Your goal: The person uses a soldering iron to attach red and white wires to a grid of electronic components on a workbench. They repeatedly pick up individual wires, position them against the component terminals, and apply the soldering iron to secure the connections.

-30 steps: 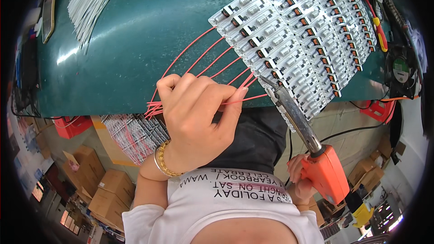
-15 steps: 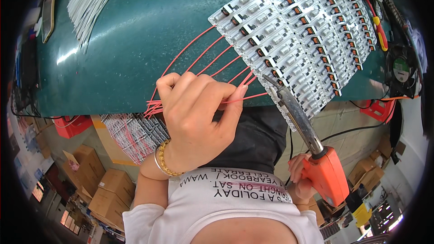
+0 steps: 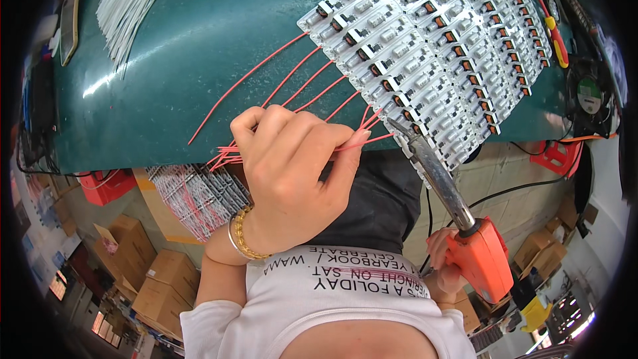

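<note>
My left hand (image 3: pixel 292 173) is closed on a bundle of thin red wires (image 3: pixel 312 80), with one wire end pinched between thumb and forefinger. That wire's far end reaches the edge of a panel of small white circuit boards (image 3: pixel 399 36), which overhangs the table's near edge. Other red wires run from the panel's left edge toward the hand, and one lies loose on the table. My right hand (image 3: pixel 442 259) grips the orange handle of a soldering gun (image 3: pixel 480 259). Its dark tip is at the panel edge near the pinched wire; whether they touch I cannot tell.
A bundle of white wires (image 3: pixel 133 6) lies at the far left of the green table (image 3: pixel 219 20). At the right are a red and yellow screwdriver (image 3: pixel 557 43) and a small black fan (image 3: pixel 589 96). Below the table, more wired boards (image 3: pixel 196 199) lie near cardboard boxes (image 3: pixel 163 282).
The panel has shifted slightly left and toward me. The leftmost red wire has come out of the bundle and lies on the table. The soldering gun's tip has moved slightly nearer to me.
</note>
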